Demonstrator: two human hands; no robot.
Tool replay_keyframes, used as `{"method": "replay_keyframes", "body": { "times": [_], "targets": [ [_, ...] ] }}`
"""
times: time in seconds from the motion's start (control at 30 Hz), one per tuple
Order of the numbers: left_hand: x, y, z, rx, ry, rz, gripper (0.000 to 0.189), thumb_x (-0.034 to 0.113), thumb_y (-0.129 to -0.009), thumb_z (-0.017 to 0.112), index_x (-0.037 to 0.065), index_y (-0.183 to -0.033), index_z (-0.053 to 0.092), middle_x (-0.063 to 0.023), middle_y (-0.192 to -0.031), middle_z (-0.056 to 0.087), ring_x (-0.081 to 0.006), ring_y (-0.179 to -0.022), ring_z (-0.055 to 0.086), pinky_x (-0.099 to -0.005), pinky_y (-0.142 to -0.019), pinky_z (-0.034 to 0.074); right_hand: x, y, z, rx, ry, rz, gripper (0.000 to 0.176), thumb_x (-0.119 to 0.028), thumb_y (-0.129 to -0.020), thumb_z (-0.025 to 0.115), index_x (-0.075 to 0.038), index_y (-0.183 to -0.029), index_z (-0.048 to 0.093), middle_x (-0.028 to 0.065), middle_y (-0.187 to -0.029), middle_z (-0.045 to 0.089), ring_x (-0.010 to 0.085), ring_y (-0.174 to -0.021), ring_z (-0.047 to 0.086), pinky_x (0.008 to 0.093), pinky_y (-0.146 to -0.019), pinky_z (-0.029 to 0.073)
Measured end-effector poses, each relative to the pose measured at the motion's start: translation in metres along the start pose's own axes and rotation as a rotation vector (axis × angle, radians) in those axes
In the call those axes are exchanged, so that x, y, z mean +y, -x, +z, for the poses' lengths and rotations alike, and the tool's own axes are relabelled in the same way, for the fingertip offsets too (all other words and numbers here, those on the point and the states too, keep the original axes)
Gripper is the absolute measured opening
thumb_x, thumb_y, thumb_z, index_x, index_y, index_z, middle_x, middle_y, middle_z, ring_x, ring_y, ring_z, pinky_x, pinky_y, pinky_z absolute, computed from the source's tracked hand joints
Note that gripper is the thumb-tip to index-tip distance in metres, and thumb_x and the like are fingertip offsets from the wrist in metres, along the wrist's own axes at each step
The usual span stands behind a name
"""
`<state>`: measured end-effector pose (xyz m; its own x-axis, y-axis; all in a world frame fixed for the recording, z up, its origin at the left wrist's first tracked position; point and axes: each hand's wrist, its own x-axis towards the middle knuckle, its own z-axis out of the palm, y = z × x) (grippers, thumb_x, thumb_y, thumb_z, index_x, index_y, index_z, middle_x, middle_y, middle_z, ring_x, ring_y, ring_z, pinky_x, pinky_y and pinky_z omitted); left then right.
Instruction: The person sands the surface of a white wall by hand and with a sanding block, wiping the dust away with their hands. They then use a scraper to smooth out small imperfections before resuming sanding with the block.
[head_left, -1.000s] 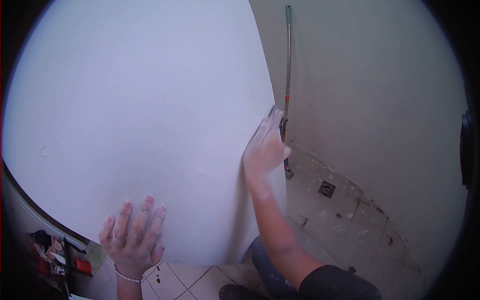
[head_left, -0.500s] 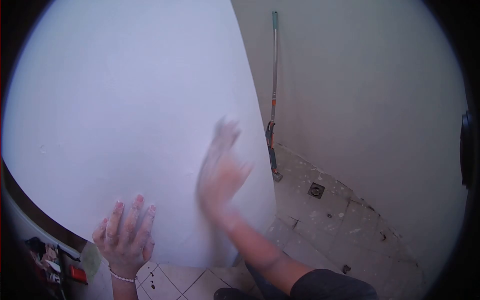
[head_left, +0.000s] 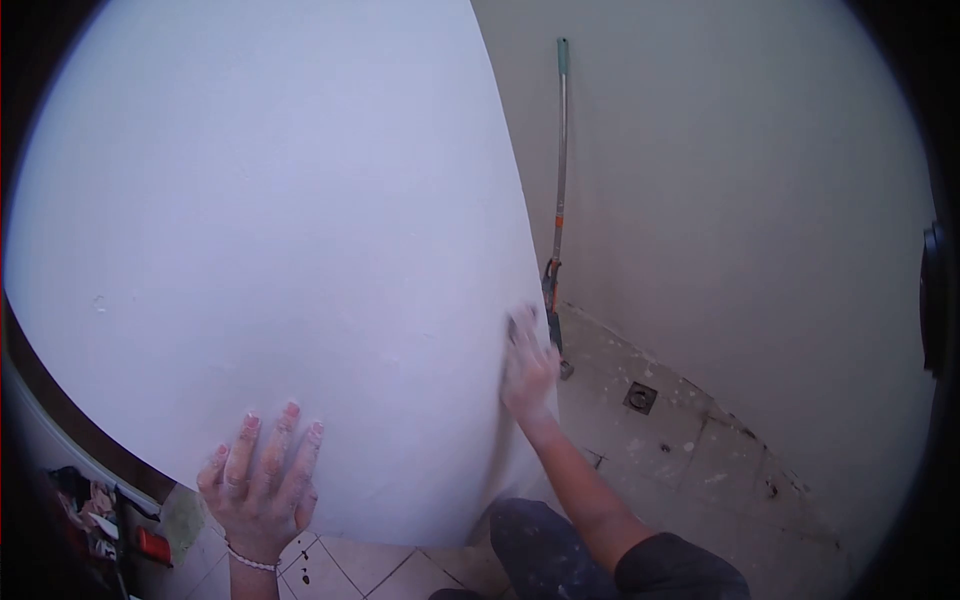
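Observation:
A large smooth white panel or wall section (head_left: 300,200) fills the left and middle of the view, with small marks on its surface. My left hand (head_left: 262,480), dusted white and wearing a beaded bracelet, lies spread and flat on its lower part. At the panel's right edge is my right hand (head_left: 530,375), also dusty and slightly blurred. Its fingers press toward the surface around a small dark patch at the fingertips, which I cannot make out clearly.
A long pole (head_left: 562,150) with a green grip leans against the grey wall (head_left: 740,200). A square drain (head_left: 640,398) is set in the stained tiled floor (head_left: 690,470). Lower left, a red item (head_left: 153,546) lies among clutter. My knee (head_left: 545,540) is below the panel.
My right hand has moved right and downward across the white surface to its right edge. The left hand stays flat on it. The view has shifted slightly, and my knee shows more.

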<state>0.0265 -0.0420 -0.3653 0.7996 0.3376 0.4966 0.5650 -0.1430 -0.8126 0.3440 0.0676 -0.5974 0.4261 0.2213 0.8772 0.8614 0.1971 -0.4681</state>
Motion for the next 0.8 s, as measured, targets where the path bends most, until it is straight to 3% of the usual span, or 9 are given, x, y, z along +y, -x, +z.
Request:
{"method": "replay_keyframes", "body": {
  "times": [0.13, 0.17, 0.23, 0.3, 0.4, 0.5, 0.67, 0.73, 0.8],
  "targets": [
    [0.002, -0.001, 0.000, 0.013, 0.022, -0.038, 0.041, 0.025, -0.094, 0.036, 0.039, -0.120, 0.065, 0.0132, -0.132, 0.061, -0.0130, -0.132, 0.043, -0.0389, -0.106, 0.029, 0.001, 0.013, 0.003, -0.011, -0.077, 0.249, 0.043, -0.013, -0.096, 0.050, -0.004, -0.139, 0.054, 0.0141, -0.139, 0.056, 0.0236, -0.127, 0.056, 0.0271, -0.072, 0.046],
    [0.002, 0.000, 0.000, 0.003, 0.020, -0.040, 0.041, 0.026, -0.094, 0.036, 0.039, -0.120, 0.065, 0.0133, -0.132, 0.061, -0.0129, -0.132, 0.043, -0.0389, -0.106, 0.029, -0.012, -0.020, 0.010, 0.142, -0.074, 0.159, 0.044, -0.014, -0.097, 0.050, -0.005, -0.140, 0.053, 0.0126, -0.140, 0.056, 0.0216, -0.121, 0.061, 0.0256, -0.067, 0.046],
    [0.002, 0.000, 0.000, -0.003, 0.007, -0.037, 0.041, 0.026, -0.094, 0.036, 0.040, -0.119, 0.065, 0.0134, -0.132, 0.061, -0.0130, -0.132, 0.043, -0.0389, -0.105, 0.029, -0.045, -0.097, 0.003, 0.179, -0.152, 0.099, 0.044, -0.014, -0.097, 0.050, -0.008, -0.141, 0.053, 0.0106, -0.141, 0.054, 0.0181, -0.119, 0.062, 0.0245, -0.069, 0.046],
    [0.002, 0.001, 0.000, 0.000, -0.004, -0.026, 0.041, 0.026, -0.094, 0.036, 0.040, -0.119, 0.065, 0.0134, -0.132, 0.061, -0.0132, -0.132, 0.043, -0.0392, -0.105, 0.029, -0.069, -0.152, -0.012, 0.070, -0.135, 0.080, 0.044, -0.014, -0.097, 0.051, -0.009, -0.141, 0.053, 0.0085, -0.142, 0.054, 0.0165, -0.120, 0.061, 0.0256, -0.070, 0.047],
    [0.001, 0.000, 0.000, -0.005, -0.002, -0.017, 0.042, 0.024, -0.093, 0.036, 0.039, -0.119, 0.065, 0.0132, -0.132, 0.060, -0.0136, -0.132, 0.043, -0.0395, -0.105, 0.030, -0.044, -0.133, -0.007, 0.067, -0.066, -0.004, 0.044, -0.012, -0.097, 0.049, -0.005, -0.140, 0.052, 0.0125, -0.141, 0.054, 0.0189, -0.121, 0.060, 0.0246, -0.079, 0.050],
    [0.001, 0.002, 0.002, -0.001, 0.001, -0.030, 0.042, 0.024, -0.093, 0.036, 0.039, -0.118, 0.066, 0.0131, -0.133, 0.060, -0.0140, -0.132, 0.043, -0.0394, -0.105, 0.030, 0.006, -0.019, 0.000, -0.052, -0.180, 0.243, 0.044, -0.012, -0.100, 0.042, 0.003, -0.141, 0.047, 0.0219, -0.144, 0.048, 0.0297, -0.126, 0.056, 0.0327, -0.102, 0.046],
    [0.002, 0.001, -0.001, -0.005, -0.001, -0.035, 0.042, 0.023, -0.094, 0.037, 0.038, -0.119, 0.067, 0.0125, -0.134, 0.060, -0.0147, -0.132, 0.044, -0.0398, -0.105, 0.030, -0.046, -0.043, 0.000, 0.022, -0.002, 0.609, 0.043, -0.018, -0.102, 0.038, 0.003, -0.137, 0.051, 0.0215, -0.142, 0.051, 0.0340, -0.125, 0.056, 0.0352, -0.103, 0.044],
    [0.002, 0.000, -0.002, -0.015, -0.006, -0.039, 0.042, 0.024, -0.094, 0.036, 0.037, -0.120, 0.067, 0.0121, -0.134, 0.060, -0.0152, -0.132, 0.044, -0.0399, -0.105, 0.030, -0.042, -0.086, 0.006, 0.136, -0.136, 0.185, 0.043, -0.019, -0.103, 0.038, -0.001, -0.140, 0.049, 0.0212, -0.142, 0.051, 0.0340, -0.124, 0.057, 0.0348, -0.102, 0.045],
    [0.002, -0.002, -0.004, -0.029, -0.002, -0.035, 0.043, 0.025, -0.095, 0.036, 0.037, -0.121, 0.067, 0.0116, -0.135, 0.059, -0.0156, -0.132, 0.044, -0.0399, -0.105, 0.031, -0.094, -0.147, -0.013, 0.106, -0.262, 0.242, 0.042, -0.018, -0.102, 0.039, -0.005, -0.141, 0.050, 0.0199, -0.142, 0.051, 0.0346, -0.122, 0.058, 0.0354, -0.096, 0.048]
  ]
}}
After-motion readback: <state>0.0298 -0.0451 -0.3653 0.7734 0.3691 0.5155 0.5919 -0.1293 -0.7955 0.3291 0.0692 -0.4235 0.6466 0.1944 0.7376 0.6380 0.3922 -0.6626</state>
